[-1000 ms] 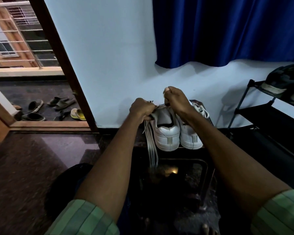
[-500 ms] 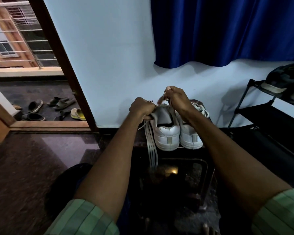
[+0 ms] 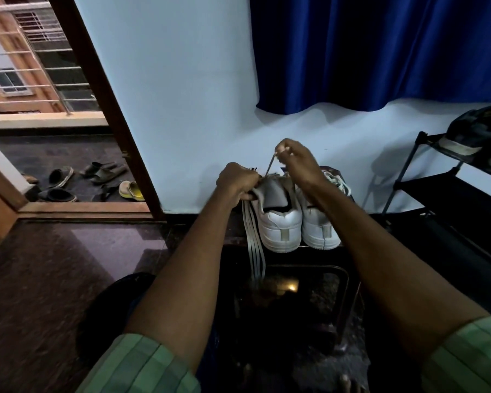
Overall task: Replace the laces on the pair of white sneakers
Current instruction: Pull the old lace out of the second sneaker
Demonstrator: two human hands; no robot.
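Ok so rn your right hand (image 3: pixel 298 163) is pinching one end of a lace (image 3: pixel 270 165) and has it drawn up taut off the front of the left sneaker (image 3: pixel 278 219). Your left hand (image 3: pixel 238 181) is curled tight on that shoe's collar, and it looks like it's also got the bunch of loose laces (image 3: pixel 254 245) that hang down past the heel, tho I can't see exactly how the fingers sit. Both white sneakers are heel-toward-you on a dark little stand (image 3: pixel 349 282) against the wall, and the right sneaker (image 3: pixel 321 231) is touching the left one, w/ its own laces still in.

Stuff that could go sideways imo:

- You're pulling up and away from you. If the left hand's hold slips, the shoe prob tips toward the wall or slides off the stand, bc it sits right at the front edge.
- The two shoes are touching, so a yank on one likely nudges the other. The right one has nothing steadying it.
- Those hanging laces dangle down in front of the stand. Easy to snag them w/ a knee or drop them into the dark below, where they'd be hard to find bc it's rly dim.
- Can't tell which eyelet the taut lace runs thru, your hands hide it. If it's twisted or skipped a hole, you won't notice till later, so check before you pull the next bit.
- The tip could fray if you pinch it too hard.
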